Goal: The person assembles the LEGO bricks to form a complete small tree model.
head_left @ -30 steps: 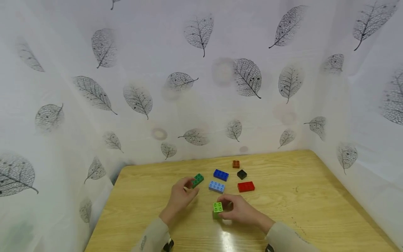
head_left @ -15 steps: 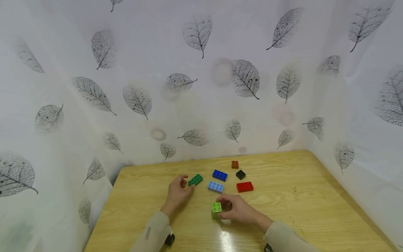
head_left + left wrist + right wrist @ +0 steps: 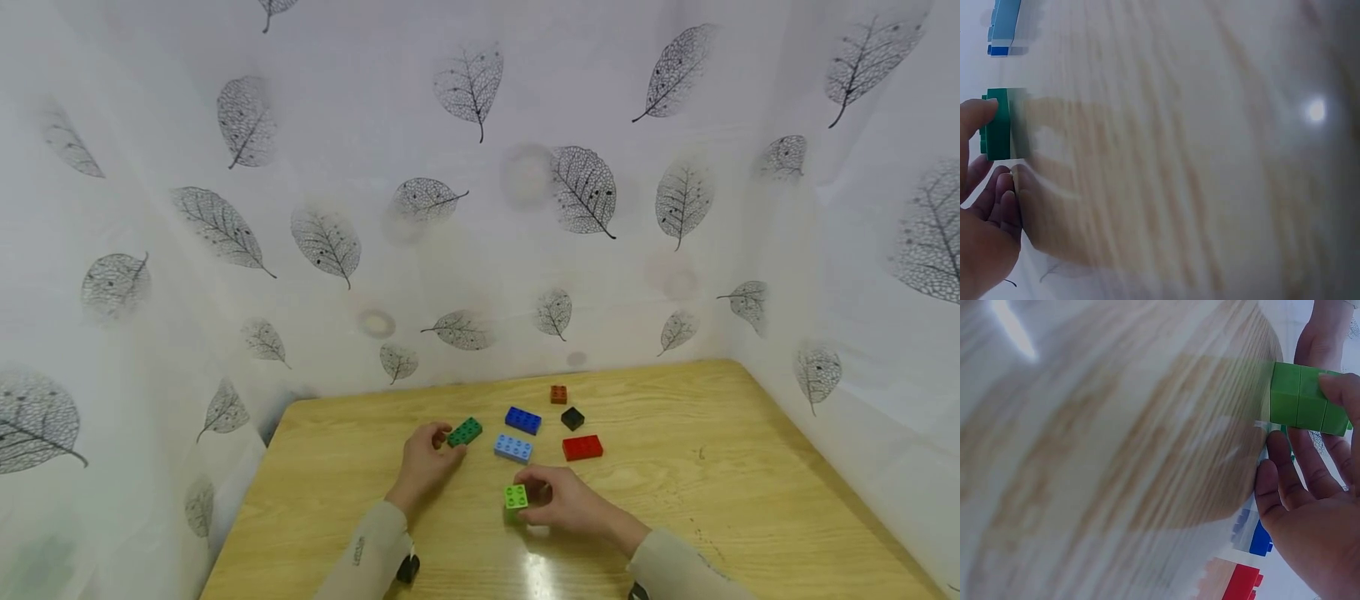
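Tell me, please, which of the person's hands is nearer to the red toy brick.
Right. The right hand, holding the lime-green brick stack, is just in front of the red toy brick; the left hand is farther to its left, at the dark green brick.

We wear pale tan sleeves (image 3: 384, 540), with a dark mark (image 3: 359, 551) and a small black thing (image 3: 408, 569) behind our left hand (image 3: 424, 463).

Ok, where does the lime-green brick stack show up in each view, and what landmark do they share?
Head: the lime-green brick stack appears low in the picture, slightly right of centre, held by the right hand.
Left wrist: not in this picture.
Right wrist: upper right, near the edge, with the thumb against it.
Shared landmark: the wood-grained table, which shows in all three views.
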The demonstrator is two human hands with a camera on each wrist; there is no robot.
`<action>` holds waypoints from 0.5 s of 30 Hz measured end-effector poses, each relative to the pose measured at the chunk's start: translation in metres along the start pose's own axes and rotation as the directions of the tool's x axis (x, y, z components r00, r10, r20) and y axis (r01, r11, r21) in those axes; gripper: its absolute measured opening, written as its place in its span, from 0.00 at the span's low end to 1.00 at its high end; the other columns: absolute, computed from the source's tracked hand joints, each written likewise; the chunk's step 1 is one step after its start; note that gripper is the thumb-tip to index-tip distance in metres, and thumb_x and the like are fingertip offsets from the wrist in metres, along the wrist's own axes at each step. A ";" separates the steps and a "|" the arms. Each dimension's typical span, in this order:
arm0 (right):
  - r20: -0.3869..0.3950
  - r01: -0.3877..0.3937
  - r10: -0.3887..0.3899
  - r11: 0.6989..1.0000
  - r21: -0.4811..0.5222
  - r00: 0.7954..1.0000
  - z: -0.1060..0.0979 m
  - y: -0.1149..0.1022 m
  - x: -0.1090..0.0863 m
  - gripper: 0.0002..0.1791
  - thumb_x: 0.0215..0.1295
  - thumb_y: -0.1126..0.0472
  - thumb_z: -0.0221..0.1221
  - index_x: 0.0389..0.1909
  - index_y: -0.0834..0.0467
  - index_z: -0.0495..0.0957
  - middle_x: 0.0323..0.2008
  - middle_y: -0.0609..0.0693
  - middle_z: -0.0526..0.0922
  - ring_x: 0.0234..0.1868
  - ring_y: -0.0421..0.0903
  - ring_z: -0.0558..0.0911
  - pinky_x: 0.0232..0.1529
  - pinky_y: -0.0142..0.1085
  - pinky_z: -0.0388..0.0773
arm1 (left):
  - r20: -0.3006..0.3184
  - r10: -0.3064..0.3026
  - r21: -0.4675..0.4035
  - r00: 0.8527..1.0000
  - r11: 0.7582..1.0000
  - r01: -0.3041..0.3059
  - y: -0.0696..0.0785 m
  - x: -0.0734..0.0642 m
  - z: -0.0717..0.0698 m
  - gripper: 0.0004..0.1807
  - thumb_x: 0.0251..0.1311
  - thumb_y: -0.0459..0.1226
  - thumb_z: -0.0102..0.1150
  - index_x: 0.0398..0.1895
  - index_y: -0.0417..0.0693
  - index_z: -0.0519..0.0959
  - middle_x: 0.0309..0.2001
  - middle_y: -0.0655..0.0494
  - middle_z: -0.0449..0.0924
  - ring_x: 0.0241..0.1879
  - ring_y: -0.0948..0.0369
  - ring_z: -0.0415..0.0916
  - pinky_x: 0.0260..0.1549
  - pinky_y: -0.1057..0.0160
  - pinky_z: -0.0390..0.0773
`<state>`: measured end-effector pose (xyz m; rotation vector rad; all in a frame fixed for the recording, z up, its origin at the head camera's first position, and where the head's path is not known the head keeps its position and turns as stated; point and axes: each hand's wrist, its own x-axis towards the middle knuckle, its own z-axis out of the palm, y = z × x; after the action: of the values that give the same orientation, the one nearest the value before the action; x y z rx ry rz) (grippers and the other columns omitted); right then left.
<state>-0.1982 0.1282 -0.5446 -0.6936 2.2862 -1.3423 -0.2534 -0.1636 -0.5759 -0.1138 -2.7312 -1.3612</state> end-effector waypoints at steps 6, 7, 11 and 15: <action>0.005 -0.004 0.004 1.000 0.003 1.000 0.001 0.000 0.000 0.20 0.67 0.54 0.71 0.58 0.47 0.82 0.50 0.43 0.84 0.52 0.48 0.81 0.51 0.31 0.78 | -0.009 0.008 0.021 1.000 1.000 -0.007 0.000 -0.001 -0.001 0.20 0.62 0.40 0.75 0.52 0.39 0.83 0.43 0.48 0.80 0.43 0.57 0.73 0.45 0.57 0.75; 0.006 -0.003 0.003 1.000 0.001 1.000 0.001 0.000 0.000 0.20 0.67 0.54 0.71 0.58 0.47 0.82 0.50 0.43 0.84 0.52 0.48 0.81 0.50 0.31 0.78 | -0.007 0.001 0.017 1.000 1.000 -0.001 0.000 -0.001 -0.002 0.20 0.62 0.40 0.75 0.52 0.40 0.83 0.44 0.49 0.80 0.44 0.57 0.73 0.46 0.57 0.75; 0.005 0.002 -0.002 1.000 -0.006 1.000 0.001 0.000 0.000 0.21 0.66 0.54 0.72 0.58 0.48 0.81 0.50 0.43 0.85 0.52 0.48 0.81 0.50 0.32 0.78 | 0.001 -0.010 -0.022 1.000 1.000 0.010 -0.001 -0.003 -0.004 0.20 0.62 0.40 0.74 0.53 0.41 0.82 0.46 0.49 0.81 0.46 0.57 0.74 0.48 0.57 0.76; 0.008 0.000 0.000 1.000 -0.015 1.000 0.000 0.001 0.001 0.22 0.66 0.54 0.72 0.59 0.49 0.81 0.51 0.43 0.85 0.52 0.47 0.81 0.51 0.31 0.78 | 0.008 -0.023 -0.076 1.000 0.997 0.024 0.001 -0.005 -0.007 0.20 0.62 0.40 0.73 0.54 0.42 0.82 0.48 0.49 0.83 0.49 0.56 0.77 0.52 0.53 0.79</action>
<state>-0.1996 0.1282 -0.5460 -0.7027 2.2921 -1.3213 -0.2478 -0.1684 -0.5717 -0.0923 -2.6954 -1.4746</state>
